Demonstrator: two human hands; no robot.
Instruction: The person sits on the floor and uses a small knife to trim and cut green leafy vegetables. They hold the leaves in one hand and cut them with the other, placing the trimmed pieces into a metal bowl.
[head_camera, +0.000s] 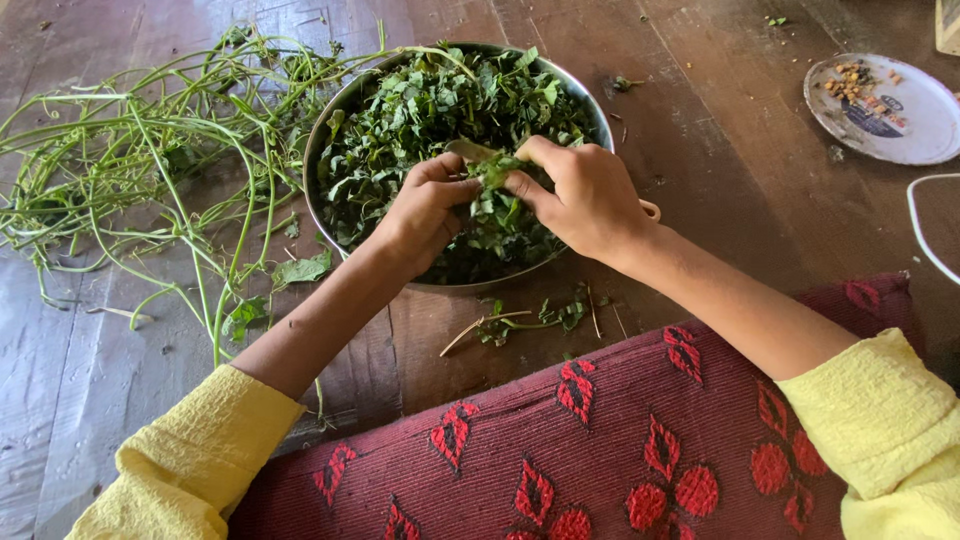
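Note:
A round steel bowl (322, 135) stands on the wooden floor, heaped with plucked green leaves (420, 110). Over its near side my left hand (420, 215) and my right hand (580, 195) meet. Both pinch the same small leafy sprig (492, 172) between fingers and thumbs, just above the leaves. Yellow sleeves cover both my forearms near the bottom corners.
A tangle of stripped green stems (130, 160) sprawls left of the bowl. A few stem bits (520, 320) lie in front of it. A red patterned cushion (600, 440) fills the bottom. A white plate (885, 105) with scraps sits at the top right, beside a white cord (915, 215).

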